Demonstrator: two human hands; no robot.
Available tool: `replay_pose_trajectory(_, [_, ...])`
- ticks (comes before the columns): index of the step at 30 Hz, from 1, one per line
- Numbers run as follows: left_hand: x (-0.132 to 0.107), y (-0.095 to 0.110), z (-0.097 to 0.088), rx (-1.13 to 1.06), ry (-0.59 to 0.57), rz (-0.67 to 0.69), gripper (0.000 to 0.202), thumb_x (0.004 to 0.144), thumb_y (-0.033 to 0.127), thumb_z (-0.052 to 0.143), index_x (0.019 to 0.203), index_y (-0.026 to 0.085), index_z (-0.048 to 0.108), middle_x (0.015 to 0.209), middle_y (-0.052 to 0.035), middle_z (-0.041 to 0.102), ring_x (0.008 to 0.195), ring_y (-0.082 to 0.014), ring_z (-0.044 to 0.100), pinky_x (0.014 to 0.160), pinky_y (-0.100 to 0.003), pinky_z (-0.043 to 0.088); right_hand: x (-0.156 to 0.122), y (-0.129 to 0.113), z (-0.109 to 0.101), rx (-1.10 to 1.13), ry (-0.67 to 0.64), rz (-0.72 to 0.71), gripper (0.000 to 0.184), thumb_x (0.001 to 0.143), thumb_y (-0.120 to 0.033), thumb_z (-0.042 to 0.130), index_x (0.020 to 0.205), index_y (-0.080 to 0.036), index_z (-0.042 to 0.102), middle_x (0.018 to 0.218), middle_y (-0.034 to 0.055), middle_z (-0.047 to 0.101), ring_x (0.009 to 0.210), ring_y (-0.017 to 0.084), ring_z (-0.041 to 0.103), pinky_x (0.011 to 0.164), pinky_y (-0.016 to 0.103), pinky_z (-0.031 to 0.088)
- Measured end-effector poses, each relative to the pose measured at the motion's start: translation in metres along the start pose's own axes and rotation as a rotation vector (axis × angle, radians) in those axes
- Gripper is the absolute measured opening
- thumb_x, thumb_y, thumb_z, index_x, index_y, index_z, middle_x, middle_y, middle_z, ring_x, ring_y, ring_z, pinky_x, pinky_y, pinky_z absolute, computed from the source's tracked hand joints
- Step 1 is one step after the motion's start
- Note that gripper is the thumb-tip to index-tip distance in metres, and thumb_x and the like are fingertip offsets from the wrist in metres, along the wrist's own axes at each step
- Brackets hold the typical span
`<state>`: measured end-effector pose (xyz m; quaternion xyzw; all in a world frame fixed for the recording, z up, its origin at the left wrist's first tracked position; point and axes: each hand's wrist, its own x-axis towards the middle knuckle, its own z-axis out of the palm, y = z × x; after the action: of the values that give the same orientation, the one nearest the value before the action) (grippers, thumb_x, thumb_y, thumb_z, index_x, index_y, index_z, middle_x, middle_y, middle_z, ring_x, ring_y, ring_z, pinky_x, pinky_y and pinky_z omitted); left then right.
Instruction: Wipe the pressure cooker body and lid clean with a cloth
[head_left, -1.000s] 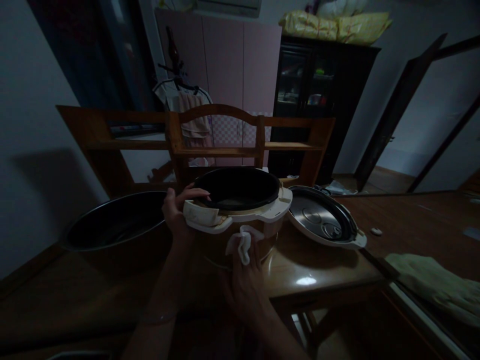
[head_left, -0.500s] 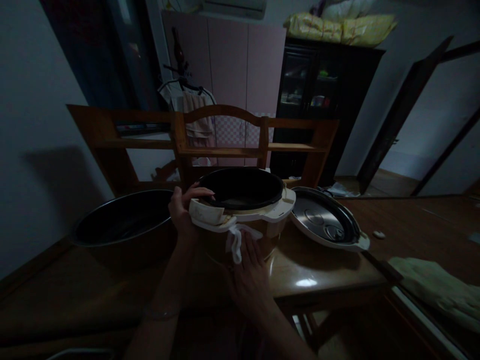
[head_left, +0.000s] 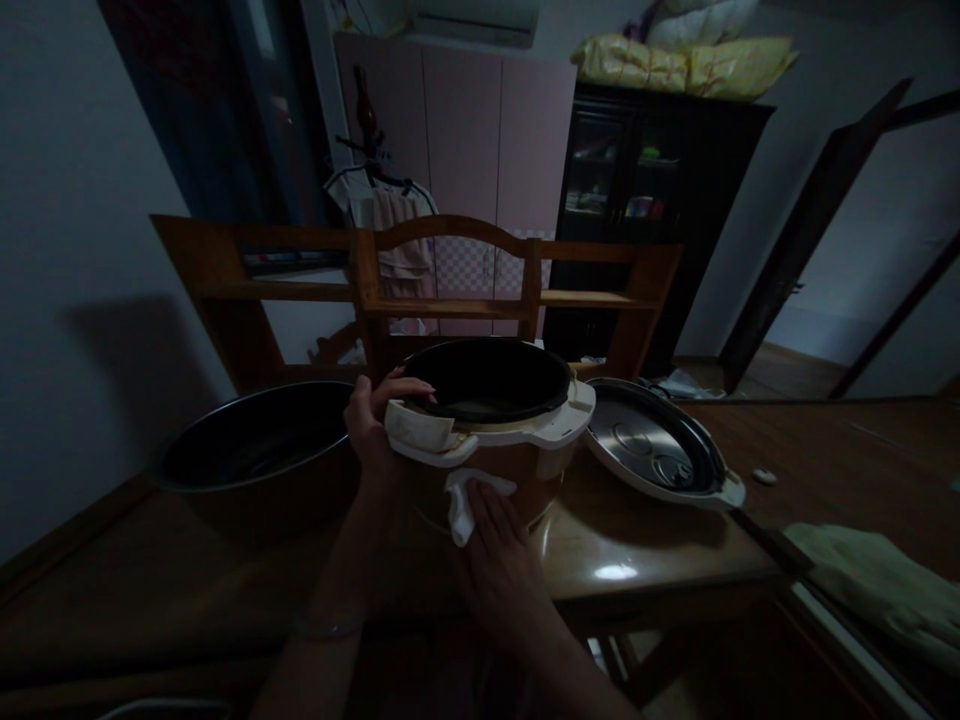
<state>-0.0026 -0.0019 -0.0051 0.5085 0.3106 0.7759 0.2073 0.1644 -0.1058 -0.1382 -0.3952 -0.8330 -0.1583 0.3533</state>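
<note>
A white-rimmed rice cooker (head_left: 551, 430) with a dark round inside stands on the wooden table (head_left: 645, 560). My left hand (head_left: 373, 420) grips the left side of its rim, fingertips curled over the edge. Against the front wall of the cooker, my right hand (head_left: 495, 530) presses a crumpled white cloth (head_left: 462, 508) flat under its fingers. To the right lies the detached lid (head_left: 652, 440), its shiny metal inner side up. Left of the cooker sits a wide dark pot (head_left: 195, 490), close to my left forearm.
Behind the table's far side rises a wooden shelf frame (head_left: 450, 300). A small white object (head_left: 765, 477) lies right of the lid on a brown wooden surface. Greenish fabric (head_left: 870, 580) is heaped at the lower right. Clothes (head_left: 401, 230) hang on a stand farther back.
My right hand and the white cloth have slid down a little along the cooker's front. My left hand keeps its grip on the rim. The view has shifted slightly.
</note>
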Motion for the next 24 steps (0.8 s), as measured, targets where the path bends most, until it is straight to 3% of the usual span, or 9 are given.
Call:
replay_pose_trajectory(6, [0.002,-0.001,-0.001,0.03,0.002,-0.012,0.073,0.098,0.042,0.017,0.056,0.021,0.072,0.061,-0.008,0.07,0.069,-0.0211,0.068,0.108,-0.04,0.044,-0.005,0.001,-0.008,0.06,-0.096,-0.045,0.04,0.099,-0.02,0.051,0.138,-0.017,0.057,0.16,0.0061,0.041,0.149,0.021,0.035,0.122,0.042,0.036])
replay_pose_trajectory(11, [0.002,-0.004,-0.001,0.001,0.003,-0.01,0.072,0.098,0.041,0.018,0.055,0.021,0.072,0.06,-0.0077,0.07,0.069,-0.0206,0.068,0.107,-0.039,0.044,-0.017,0.001,-0.009,0.064,-0.093,-0.03,0.044,0.099,-0.02,0.052,0.142,-0.017,0.053,0.161,0.0059,0.039,0.149,0.022,0.036,0.122,0.043,0.037])
replay_pose_trajectory(20, [0.002,-0.001,-0.002,0.048,-0.004,0.005,0.073,0.098,0.046,0.018,0.056,0.022,0.072,0.061,-0.0073,0.07,0.071,-0.0208,0.069,0.107,-0.039,0.045,-0.048,0.011,0.001,-0.022,-0.032,0.117,0.074,0.096,-0.023,0.055,0.161,-0.013,0.02,0.164,0.0129,0.031,0.153,0.031,0.025,0.116,0.054,0.044])
replay_pose_trajectory(24, [0.004,-0.004,-0.003,0.035,0.004,0.007,0.072,0.098,0.043,0.019,0.055,0.022,0.072,0.061,-0.0078,0.071,0.072,-0.0216,0.069,0.108,-0.04,0.045,-0.058,0.012,0.005,0.006,-0.007,0.256,0.079,0.097,-0.029,0.056,0.163,-0.016,0.014,0.164,0.0148,0.03,0.152,0.036,0.027,0.114,0.059,0.043])
